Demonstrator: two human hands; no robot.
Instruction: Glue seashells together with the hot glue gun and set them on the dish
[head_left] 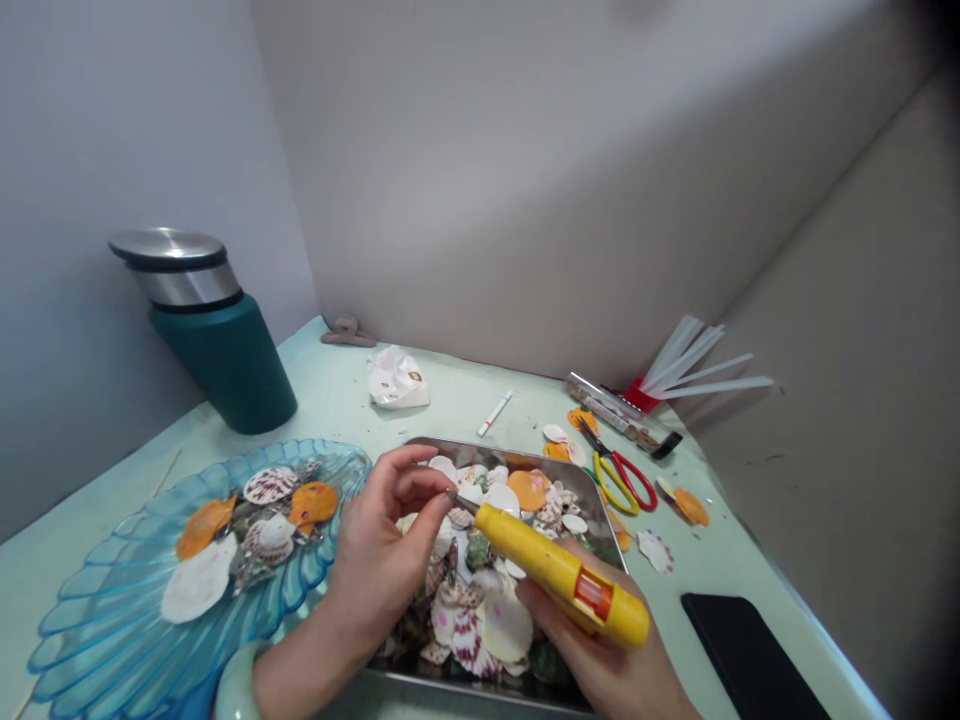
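In my right hand is a yellow hot glue gun, its metal nozzle pointing up and left. My left hand is closed in a pinch right at the nozzle tip; whatever lies between thumb and fingers is too small to make out. Below both hands sits a metal tray heaped with shells, among them an orange scallop shell and a purple-striped one. To the left, a blue shell-shaped plate bears several shells, including a white shell.
A green tumbler stands at back left. Beyond the tray lie a crumpled white wrapper and a thin white stick. Scissors, loose shells, a clear case and glue sticks are right; a black phone lies nearer.
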